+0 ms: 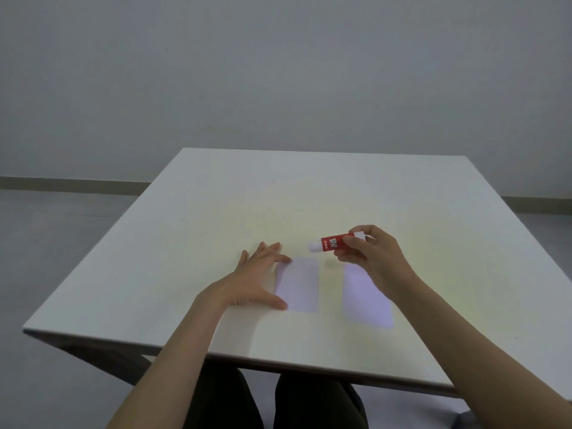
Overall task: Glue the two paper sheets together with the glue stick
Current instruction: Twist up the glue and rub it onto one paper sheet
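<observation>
Glue stick (332, 242) pinched in right-hand fingers (351, 243) above the papers, left fingers (272, 252) spread flat.

Single head view, worn by seated person, looks forward and down across white table (216, 196). Near edge of table close below lens; both forearms enter from bottom of frame. Far wall (278, 72) fills upper half. No second view to overlap.

place: bare plain room | evidence: blank grey wall (278, 72), grey floor (62, 227), lone white table (216, 212)
</observation>
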Demonstrator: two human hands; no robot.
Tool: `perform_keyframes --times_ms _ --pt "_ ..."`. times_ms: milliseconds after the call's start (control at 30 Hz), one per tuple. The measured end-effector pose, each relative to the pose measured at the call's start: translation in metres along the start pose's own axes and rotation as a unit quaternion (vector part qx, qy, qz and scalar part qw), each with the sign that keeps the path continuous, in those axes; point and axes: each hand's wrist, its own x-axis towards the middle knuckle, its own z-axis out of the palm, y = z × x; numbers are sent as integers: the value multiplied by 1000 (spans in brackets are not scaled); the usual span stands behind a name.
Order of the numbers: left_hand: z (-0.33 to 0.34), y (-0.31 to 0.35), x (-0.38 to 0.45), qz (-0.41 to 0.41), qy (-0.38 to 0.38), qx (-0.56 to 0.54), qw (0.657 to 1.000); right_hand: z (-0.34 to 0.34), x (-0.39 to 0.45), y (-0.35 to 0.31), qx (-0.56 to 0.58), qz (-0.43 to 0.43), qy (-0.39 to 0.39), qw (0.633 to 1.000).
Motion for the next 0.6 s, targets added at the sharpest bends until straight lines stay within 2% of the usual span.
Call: perform_keyframes --times_ms 67,133,200,333,400,467,533,600 --pt "-1 -1 -2 4 2 -29 1000 2 -6 -2 133 69 8 989" --pt "-2 1 -3 4 10 -48 999 5 -14 -3 242 124 18 962" --pt "-3 9 -6 1 50 -105 993 9 -24 -2 326 161 17 931" --pt "2 50 -13 42 190 -300 934 22 -38 5 398 180 -3 899" --pt "13 72 -13 55 220 -353 908 31 -43 10 393 184 -11 901" --pt "22 88 -13 50 257 -401 878 36 -46 14 352 185 -30 917" --pt "25 94 -15 26 294 -421 858 33 -49 18 250 162 -50 953" --pt "20 93 -15 -4 314 -417 853 25 -47 22 100 114 -42 988"
